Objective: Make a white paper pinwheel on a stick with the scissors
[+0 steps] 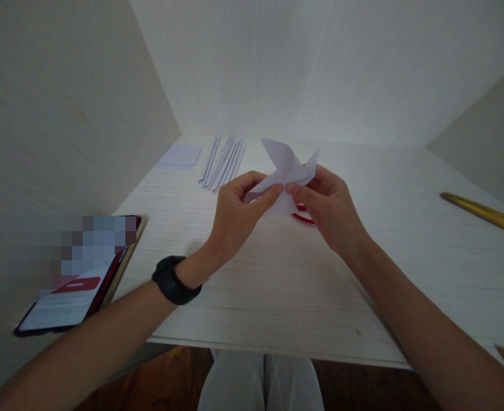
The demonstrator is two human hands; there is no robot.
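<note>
A white paper pinwheel is held up above the table, its curved blades standing out on several sides. My left hand grips it from the left, with the thumb pressed near its centre. From the other side my right hand pinches it, the thumb tip close to the left thumb. Most of the fingers are hidden behind the paper. Beneath the right hand, a red curved thing lies on the table, partly covered; it looks like scissor handles, but I cannot make out the rest.
Several rolled white paper sticks lie at the back, beside a stack of white paper squares. A phone or tablet lies at left on the white table. At right is a gold, pointed object.
</note>
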